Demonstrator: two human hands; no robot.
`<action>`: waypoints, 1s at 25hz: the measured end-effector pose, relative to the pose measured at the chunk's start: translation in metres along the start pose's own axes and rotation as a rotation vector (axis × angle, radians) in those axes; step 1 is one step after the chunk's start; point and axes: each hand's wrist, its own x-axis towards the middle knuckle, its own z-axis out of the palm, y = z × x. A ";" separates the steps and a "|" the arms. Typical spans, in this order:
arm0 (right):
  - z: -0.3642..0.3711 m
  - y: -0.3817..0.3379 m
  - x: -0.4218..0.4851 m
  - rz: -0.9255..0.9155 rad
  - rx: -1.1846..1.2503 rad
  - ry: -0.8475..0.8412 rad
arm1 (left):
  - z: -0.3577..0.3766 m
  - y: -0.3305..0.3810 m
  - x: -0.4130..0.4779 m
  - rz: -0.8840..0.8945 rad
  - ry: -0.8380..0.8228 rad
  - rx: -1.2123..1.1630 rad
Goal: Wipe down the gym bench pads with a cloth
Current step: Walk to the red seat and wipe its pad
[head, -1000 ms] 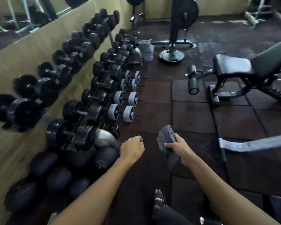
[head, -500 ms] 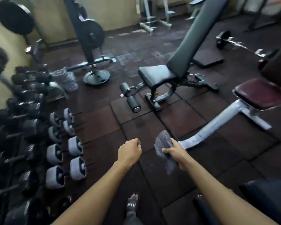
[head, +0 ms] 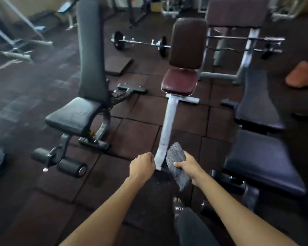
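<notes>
Both hands are held out over the floor, the left hand [head: 142, 165] clenched empty, the right hand [head: 188, 167] gripping a grey cloth [head: 176, 163] whose loose hanging end could be snagged on the white bench frame [head: 168, 127] just beside it.

black bench [head: 85, 96] left; floor [head: 137, 132] open ahead

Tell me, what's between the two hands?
In the head view, the white metal bench leg on the floor shows between the empty left hand and the right hand.
</notes>
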 end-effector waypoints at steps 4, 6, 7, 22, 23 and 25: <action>-0.037 -0.021 0.081 0.080 0.045 0.093 | 0.006 0.043 0.095 0.075 -0.096 0.056; -0.057 -0.042 0.120 0.106 0.087 0.112 | 0.005 0.066 0.146 0.082 -0.116 0.061; -0.067 -0.054 0.139 0.120 0.098 0.110 | 0.001 0.078 0.170 0.081 -0.121 0.058; -0.111 -0.239 0.462 0.165 0.159 0.202 | -0.055 0.147 0.556 0.186 -0.183 0.054; -0.110 -0.247 0.494 0.174 0.150 0.227 | -0.053 0.148 0.592 0.208 -0.198 0.059; -0.108 -0.262 0.561 0.202 0.145 0.293 | -0.046 0.150 0.668 0.252 -0.238 0.070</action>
